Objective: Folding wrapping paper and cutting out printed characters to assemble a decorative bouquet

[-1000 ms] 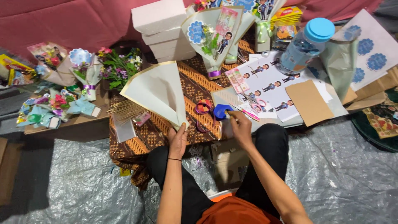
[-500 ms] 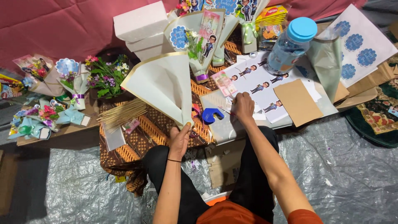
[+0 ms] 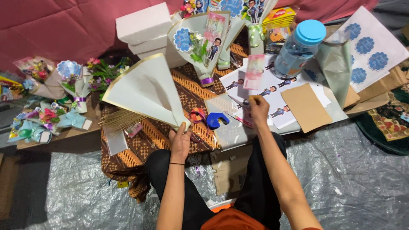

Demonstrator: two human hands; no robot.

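My left hand (image 3: 180, 142) grips the narrow lower tip of a cream paper cone wrap (image 3: 145, 91) with a gold edge, held upright over the brown patterned cloth (image 3: 159, 132). My right hand (image 3: 258, 109) reaches forward over a white sheet of cartoon figure cut-outs (image 3: 277, 87). Its fingers are pinched on what looks like the thin stick of a pink paper card (image 3: 254, 70). Small scissors (image 3: 237, 103) lie just left of that hand. A blue tape dispenser (image 3: 217, 120) and a red tape roll (image 3: 197, 115) sit between my hands.
A water bottle with a blue cap (image 3: 298, 49), brown cardboard (image 3: 304, 106) and blue round stickers (image 3: 366, 44) are to the right. White boxes (image 3: 145, 25) and wrapped bouquets (image 3: 204, 40) stand behind. Wooden skewers (image 3: 121, 120) and small bouquets (image 3: 70, 83) lie left. Silver plastic sheeting (image 3: 341, 183) covers the floor.
My right hand has moved forward from beside the blue tape dispenser onto the cut-out sheet, and the pink card now stands above its fingers. The left hand keeps hold of the cone.
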